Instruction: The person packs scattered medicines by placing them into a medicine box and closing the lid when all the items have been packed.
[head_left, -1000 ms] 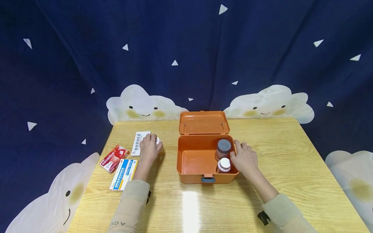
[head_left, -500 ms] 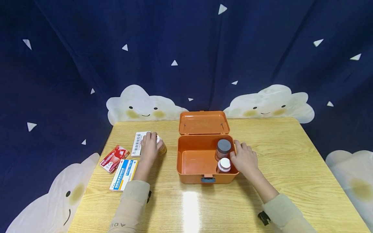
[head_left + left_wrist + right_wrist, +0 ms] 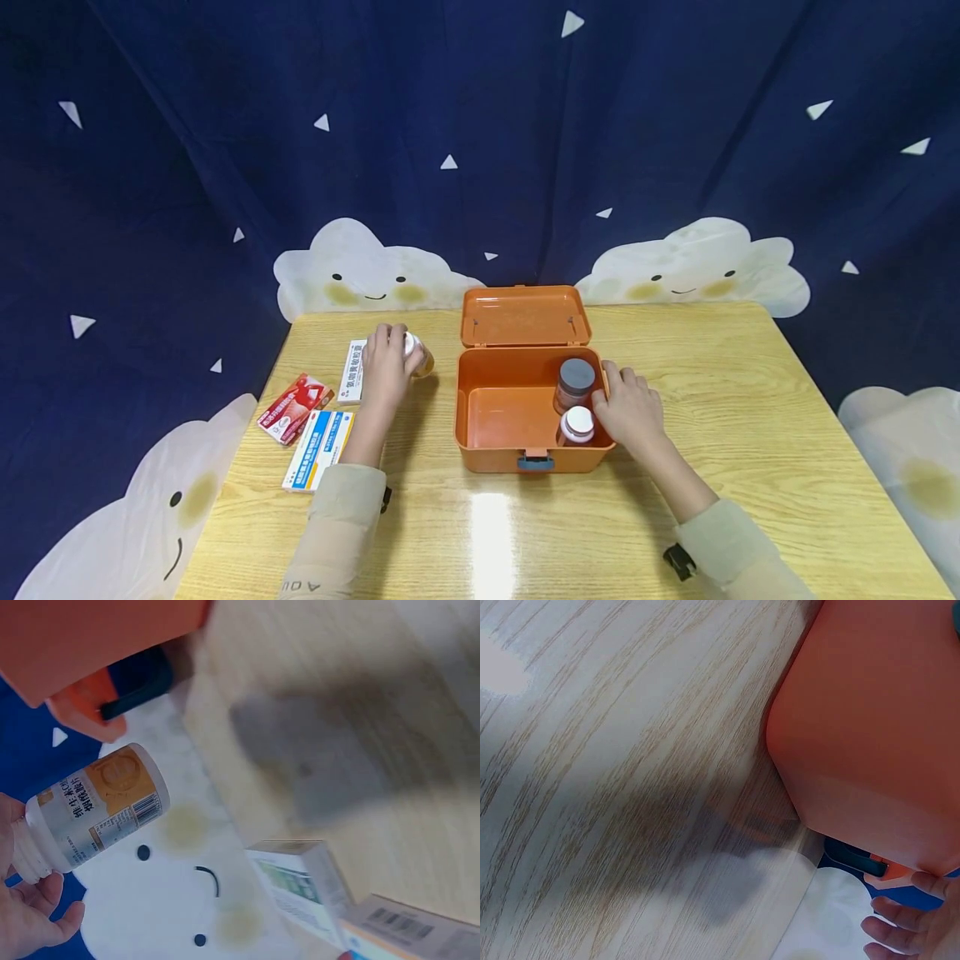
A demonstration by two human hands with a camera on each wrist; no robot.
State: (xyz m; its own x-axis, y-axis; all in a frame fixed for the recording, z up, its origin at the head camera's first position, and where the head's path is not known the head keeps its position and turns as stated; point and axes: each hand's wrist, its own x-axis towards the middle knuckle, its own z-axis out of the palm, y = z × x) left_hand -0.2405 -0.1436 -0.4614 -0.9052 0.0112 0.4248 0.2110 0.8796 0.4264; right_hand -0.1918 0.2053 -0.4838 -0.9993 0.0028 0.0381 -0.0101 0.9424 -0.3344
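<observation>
My left hand [image 3: 384,371] grips a pill bottle [image 3: 101,806] by its white cap; the bottle has a white and orange label. In the left wrist view the bottle hangs tilted, its base away from the fingers. An orange plastic box [image 3: 487,461], lid [image 3: 525,317] tipped back, stands mid-table. Inside, on the right, are a jar with a grey lid [image 3: 577,377] and a white-capped bottle [image 3: 578,423]. My right hand [image 3: 633,408] holds the box's right rim, thumb at the inner side, a finger against the outer wall in the right wrist view.
Left of my left hand lie a white medicine carton [image 3: 350,375], a red carton [image 3: 294,408] and a blue, white and yellow carton [image 3: 319,451]. A dark blue curtain [image 3: 510,150] with clouds hangs behind the wooden table [image 3: 720,375].
My left hand has lifted the pill bottle and moved it slightly away from me and to the right, its base swinging rightward. My right hand and the box have stayed put.
</observation>
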